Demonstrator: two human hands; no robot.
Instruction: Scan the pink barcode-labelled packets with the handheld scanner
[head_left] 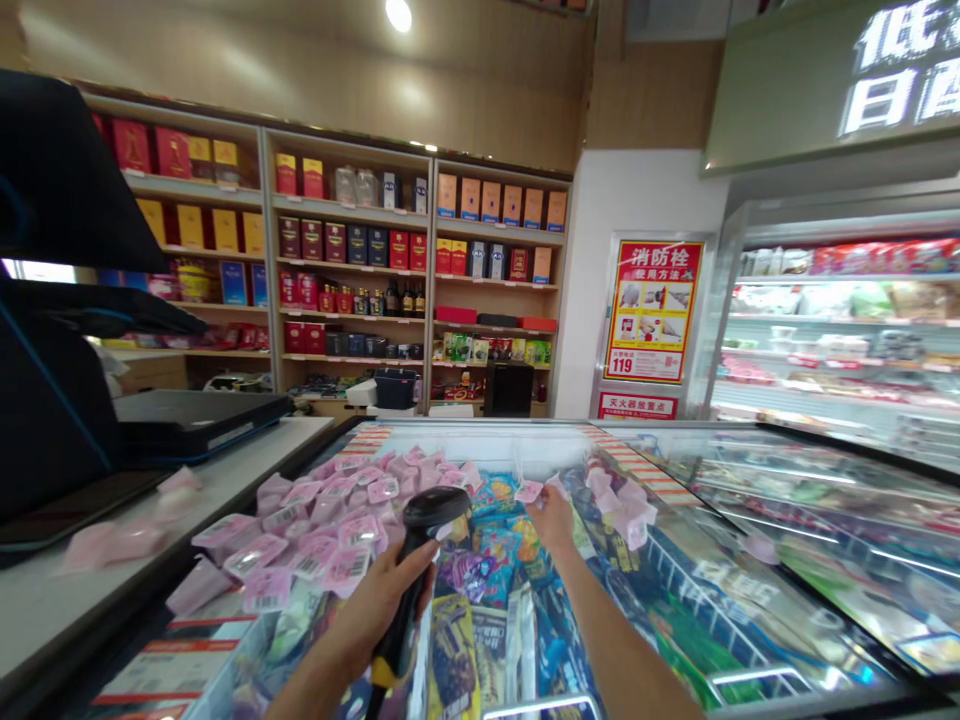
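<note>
My left hand (pixel 397 590) is wrapped round the handle of a black and yellow barcode scanner (pixel 435 508), its head tilted up and toward the middle. Reaching farther forward, my right hand (pixel 553 515) pinches a small pink cup (pixel 528 491) with a label on it. A large heap of similar pink cups (pixel 367 500) with barcode labels lies on the freezer's glass top to the left. To the right of my right hand is a smaller group of pink cups (pixel 621 500). Colourful ice cream packets (pixel 487 560) show through the glass below my hands.
At the left a counter (pixel 225 480) carries a black checkout terminal (pixel 60 330) and a few pink cups (pixel 112 540). Another freezer section (pixel 825 520) extends to the right. Shelves of boxed goods (pixel 345 245) line the back wall, with a lit chiller (pixel 847 330) at far right.
</note>
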